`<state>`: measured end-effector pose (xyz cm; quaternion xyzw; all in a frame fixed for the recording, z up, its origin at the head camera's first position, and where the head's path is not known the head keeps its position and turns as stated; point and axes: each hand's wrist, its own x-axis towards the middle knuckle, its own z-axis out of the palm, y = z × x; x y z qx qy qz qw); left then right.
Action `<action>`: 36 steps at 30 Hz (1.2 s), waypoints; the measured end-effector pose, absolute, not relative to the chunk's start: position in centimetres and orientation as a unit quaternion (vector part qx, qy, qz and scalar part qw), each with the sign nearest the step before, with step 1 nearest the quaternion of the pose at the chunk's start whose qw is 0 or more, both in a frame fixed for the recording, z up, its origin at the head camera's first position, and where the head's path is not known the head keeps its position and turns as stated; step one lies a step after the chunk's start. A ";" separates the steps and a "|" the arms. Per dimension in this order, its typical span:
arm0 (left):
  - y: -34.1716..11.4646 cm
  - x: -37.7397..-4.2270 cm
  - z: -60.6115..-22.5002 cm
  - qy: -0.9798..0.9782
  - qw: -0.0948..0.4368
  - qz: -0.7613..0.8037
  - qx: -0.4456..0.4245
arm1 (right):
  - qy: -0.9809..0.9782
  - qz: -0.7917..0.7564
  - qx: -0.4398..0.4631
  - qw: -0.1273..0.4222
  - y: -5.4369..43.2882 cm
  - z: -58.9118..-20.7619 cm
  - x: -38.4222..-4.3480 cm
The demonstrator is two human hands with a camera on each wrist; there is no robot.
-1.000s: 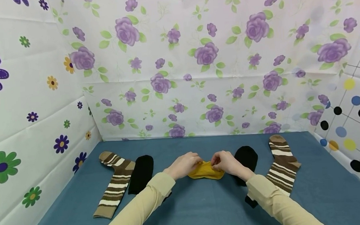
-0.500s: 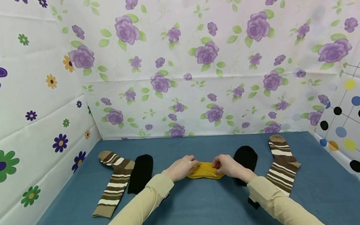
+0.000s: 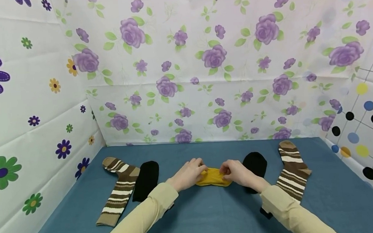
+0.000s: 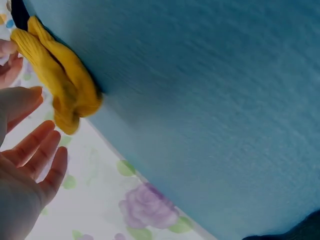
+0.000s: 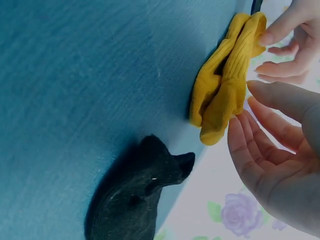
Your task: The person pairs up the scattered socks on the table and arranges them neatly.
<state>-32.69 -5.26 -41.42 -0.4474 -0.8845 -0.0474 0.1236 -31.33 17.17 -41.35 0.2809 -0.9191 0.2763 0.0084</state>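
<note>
Yellow ribbed socks [image 3: 213,176] lie bunched on the blue cloth, stretched sideways between my hands. At their left end my left hand [image 3: 189,173] has its fingertips right at the edge. In the left wrist view that hand's thumb and fingers [image 4: 59,172] are spread apart beside the yellow fabric. My right hand [image 3: 238,171] is at the other end. Its thumb and fingertips touch the fabric's edge in the right wrist view, loosely bent with a gap between them. Two folds of the yellow socks [image 5: 235,65] run side by side there.
A black sock [image 3: 147,179] and a brown striped sock [image 3: 121,188] lie on the left. On the right are another black sock [image 3: 256,162], partly behind my right forearm, and a matching striped sock [image 3: 292,170]. Flowered sheets [image 3: 183,59] stand behind the blue cloth [image 3: 205,215].
My right hand has moved slightly down and its fingers have shifted along the yellow socks. The yellow fabric lies a little flatter. The other socks have not moved.
</note>
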 end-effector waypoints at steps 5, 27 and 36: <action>-5.0 -31.8 -41.1 -0.873 0.151 -0.037 -0.463 | -0.921 0.265 0.284 0.021 17.0 -41.2 -30.9; -4.6 -31.4 -42.4 -0.891 0.152 0.000 -0.428 | -0.933 0.166 0.307 0.089 15.9 -42.5 -30.2; -4.3 -32.0 -42.4 -0.898 0.144 0.010 -0.415 | -0.936 0.158 0.303 0.085 15.8 -42.5 -30.9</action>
